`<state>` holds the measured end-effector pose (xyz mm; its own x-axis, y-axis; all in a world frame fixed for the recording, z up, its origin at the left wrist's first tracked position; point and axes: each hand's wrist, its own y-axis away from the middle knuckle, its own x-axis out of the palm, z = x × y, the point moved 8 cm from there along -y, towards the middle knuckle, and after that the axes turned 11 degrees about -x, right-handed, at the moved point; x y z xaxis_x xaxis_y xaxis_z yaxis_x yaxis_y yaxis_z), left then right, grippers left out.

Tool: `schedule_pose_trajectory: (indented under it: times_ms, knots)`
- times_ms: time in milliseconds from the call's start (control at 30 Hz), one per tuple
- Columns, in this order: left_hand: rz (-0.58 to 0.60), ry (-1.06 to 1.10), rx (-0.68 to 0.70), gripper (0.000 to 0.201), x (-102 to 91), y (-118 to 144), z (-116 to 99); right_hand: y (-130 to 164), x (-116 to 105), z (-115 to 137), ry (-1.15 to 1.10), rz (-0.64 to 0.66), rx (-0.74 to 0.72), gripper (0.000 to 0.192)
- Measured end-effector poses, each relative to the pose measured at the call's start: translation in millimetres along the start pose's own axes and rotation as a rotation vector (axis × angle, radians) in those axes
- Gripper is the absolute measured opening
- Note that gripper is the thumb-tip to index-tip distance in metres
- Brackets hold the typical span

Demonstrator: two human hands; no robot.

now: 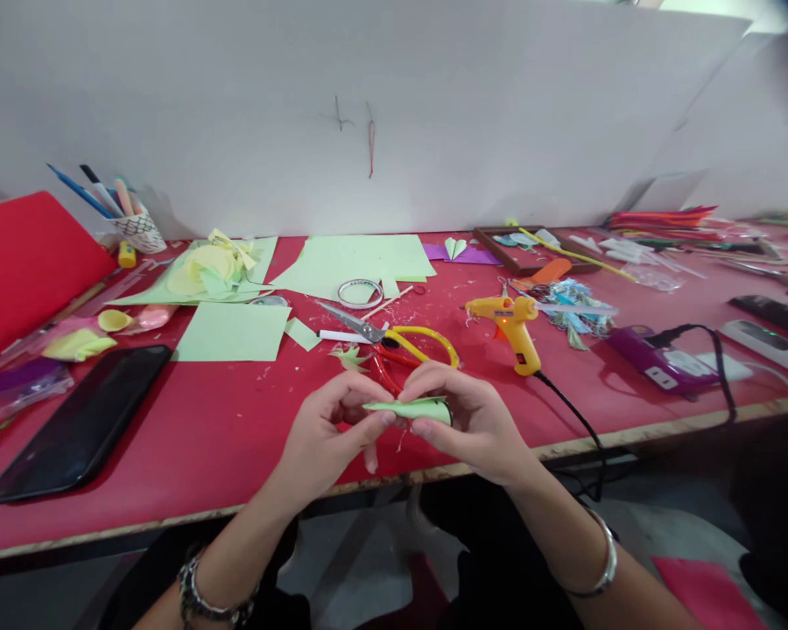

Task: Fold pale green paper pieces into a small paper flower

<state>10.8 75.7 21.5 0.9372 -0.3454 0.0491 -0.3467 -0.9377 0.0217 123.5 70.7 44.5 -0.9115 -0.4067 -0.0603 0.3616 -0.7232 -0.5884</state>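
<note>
Between both hands, over the table's front edge, is a small rolled piece of light green paper (415, 409). My left hand (336, 420) pinches its pointed left end with thumb and fingers. Around the wider right end, which shows a dark opening, my right hand (463, 420) has its thumb and fingers closed. Just beyond the hands lie scissors (394, 337) with yellow and red handles, blades apart and pointing left. A small folded green paper piece (350, 357) and a white pen (341, 336) lie by the blades.
A yellow glue gun (516, 328) with a lit light stands right, its cord running over the table edge. Green paper sheets (233, 332), a tape roll (360, 294) and a black phone (82, 420) lie to the left. A purple power strip (657, 360) sits far right.
</note>
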Motion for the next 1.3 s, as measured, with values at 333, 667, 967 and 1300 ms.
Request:
schedule_pose_trajectory:
  times_ms: [333,667,967,1300]
  knots:
    - [0.035,0.061,0.023,0.011,2.8,2.3,-0.4,-1.0,-0.3,-1.3,-0.159,-0.064,-0.006,0.010]
    - [0.032,0.093,0.025,0.008,0.8,0.3,1.5,0.4,-2.0,-2.0,-0.150,-0.085,0.005,0.013]
    - [0.028,0.088,0.007,0.009,-0.1,-0.7,2.9,0.5,-1.2,-2.4,-0.130,-0.081,0.028,0.016]
    - [0.095,0.153,0.015,0.008,-2.3,-4.2,2.9,3.9,-5.3,-3.2,-0.184,-0.055,0.053,0.027]
